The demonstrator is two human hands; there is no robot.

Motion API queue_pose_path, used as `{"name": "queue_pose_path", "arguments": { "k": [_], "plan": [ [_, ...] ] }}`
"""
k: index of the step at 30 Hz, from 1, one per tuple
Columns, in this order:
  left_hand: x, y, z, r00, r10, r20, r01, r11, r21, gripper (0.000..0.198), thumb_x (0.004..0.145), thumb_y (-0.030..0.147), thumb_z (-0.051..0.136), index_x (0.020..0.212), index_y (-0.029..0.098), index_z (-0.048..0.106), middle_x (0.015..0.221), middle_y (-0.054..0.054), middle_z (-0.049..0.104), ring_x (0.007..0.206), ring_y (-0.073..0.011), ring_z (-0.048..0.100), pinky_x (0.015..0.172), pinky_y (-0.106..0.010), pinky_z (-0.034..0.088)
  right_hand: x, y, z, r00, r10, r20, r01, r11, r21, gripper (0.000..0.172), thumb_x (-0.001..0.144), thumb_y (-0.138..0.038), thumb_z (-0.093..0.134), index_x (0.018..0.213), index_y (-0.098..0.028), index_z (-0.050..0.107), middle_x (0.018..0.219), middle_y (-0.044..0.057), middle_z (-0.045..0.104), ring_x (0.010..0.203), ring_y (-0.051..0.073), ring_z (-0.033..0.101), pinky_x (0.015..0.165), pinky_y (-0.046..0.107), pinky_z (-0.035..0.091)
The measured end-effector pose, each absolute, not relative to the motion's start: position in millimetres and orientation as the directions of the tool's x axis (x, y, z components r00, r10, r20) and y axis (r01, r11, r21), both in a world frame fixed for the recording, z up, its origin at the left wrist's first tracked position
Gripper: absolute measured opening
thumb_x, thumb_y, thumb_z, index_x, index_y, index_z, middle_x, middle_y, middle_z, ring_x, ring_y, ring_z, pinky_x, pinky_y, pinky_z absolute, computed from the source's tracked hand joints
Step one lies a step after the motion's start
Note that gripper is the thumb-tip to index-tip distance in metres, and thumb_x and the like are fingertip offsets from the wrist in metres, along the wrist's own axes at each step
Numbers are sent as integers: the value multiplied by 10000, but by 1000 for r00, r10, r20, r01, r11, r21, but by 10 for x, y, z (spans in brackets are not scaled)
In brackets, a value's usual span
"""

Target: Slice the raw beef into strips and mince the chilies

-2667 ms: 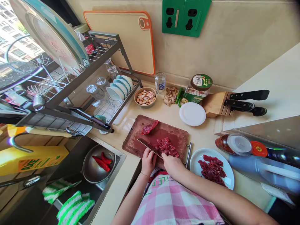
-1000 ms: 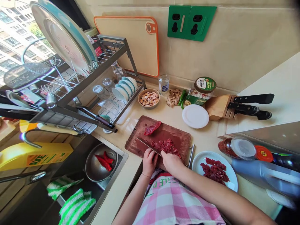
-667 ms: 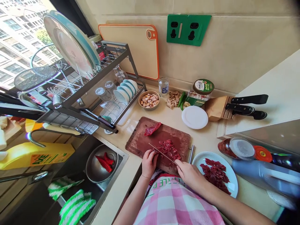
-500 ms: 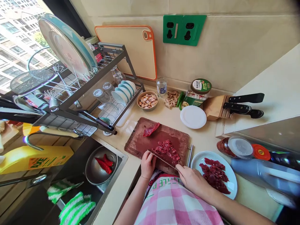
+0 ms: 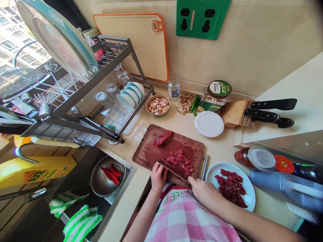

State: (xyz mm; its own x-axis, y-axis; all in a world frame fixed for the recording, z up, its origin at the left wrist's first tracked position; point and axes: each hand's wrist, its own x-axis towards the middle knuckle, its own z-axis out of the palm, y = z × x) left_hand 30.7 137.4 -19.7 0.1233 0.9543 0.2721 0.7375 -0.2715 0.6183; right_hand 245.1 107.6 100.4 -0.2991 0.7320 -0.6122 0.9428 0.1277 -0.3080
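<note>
A kitchen knife (image 5: pixel 174 172) lies across the near side of a brown cutting board (image 5: pixel 143 151). My right hand (image 5: pixel 202 191) is wrapped round its handle at the board's near right. At the other end, the fingers of my left hand (image 5: pixel 158 176) are closed on the blade near its tip. Just beyond the blade is a pile of sliced raw meat (image 5: pixel 180 160). A larger uncut piece of meat (image 5: pixel 162 138) rests farther back on the board. Right of the board, a pale blue plate (image 5: pixel 212 174) holds more sliced meat (image 5: pixel 231 190).
Behind the board stand a bowl of garlic (image 5: pixel 158 105), ginger (image 5: pixel 185 104), green chillies (image 5: pixel 194 104), a white plate (image 5: pixel 209 124) and a knife block (image 5: pixel 234 112). A dish rack (image 5: pixel 121 72) rises at left above the sink, where a metal bowl (image 5: pixel 97 181) holds red chillies.
The head view has shifted slightly. The knife's flat face shows more, as its blade has tilted a little. Both hands stay at nearly the same places on it.
</note>
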Motion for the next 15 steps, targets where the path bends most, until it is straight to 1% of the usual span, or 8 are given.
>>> {"name": "queue_pose_path", "arguments": {
  "k": [3, 8, 11, 15],
  "plan": [
    [308, 1382, -192, 123, 953, 276, 743, -273, 611, 155, 812, 192, 507, 943, 201, 589, 989, -69, 575, 936, -189, 545, 797, -335, 490, 2393, 1145, 968, -300, 748, -592, 944, 142, -299, 243, 851, -136, 314, 969, -218, 511, 810, 57, 659, 708, 176, 641, 495, 234, 273],
    [320, 1409, -155, 118, 955, 272, 736, -268, 622, 113, 806, 211, 514, 866, 196, 608, 919, -60, 585, 870, -180, 559, 772, -331, 496, 2419, 1132, 979, -288, 734, -614, 949, 135, -285, 246, 838, -119, 321, 954, -219, 514, 786, 51, 657, 679, 181, 640, 480, 240, 256],
    [327, 1416, -151, 107, 956, 273, 731, -262, 631, 125, 808, 216, 514, 888, 195, 608, 944, -66, 583, 897, -185, 554, 796, -343, 488, 2335, 1200, 949, -284, 749, -598, 950, 135, -282, 240, 841, -129, 321, 958, -217, 511, 791, 54, 661, 691, 186, 642, 484, 244, 248],
    [333, 1414, -153, 109, 958, 264, 720, -259, 644, 133, 813, 216, 514, 900, 196, 612, 958, -63, 576, 906, -177, 554, 809, -339, 484, 2307, 1253, 905, -316, 754, -576, 934, 140, -329, 216, 853, -159, 326, 963, -213, 504, 800, 58, 666, 714, 178, 640, 509, 239, 270]
  ]
}}
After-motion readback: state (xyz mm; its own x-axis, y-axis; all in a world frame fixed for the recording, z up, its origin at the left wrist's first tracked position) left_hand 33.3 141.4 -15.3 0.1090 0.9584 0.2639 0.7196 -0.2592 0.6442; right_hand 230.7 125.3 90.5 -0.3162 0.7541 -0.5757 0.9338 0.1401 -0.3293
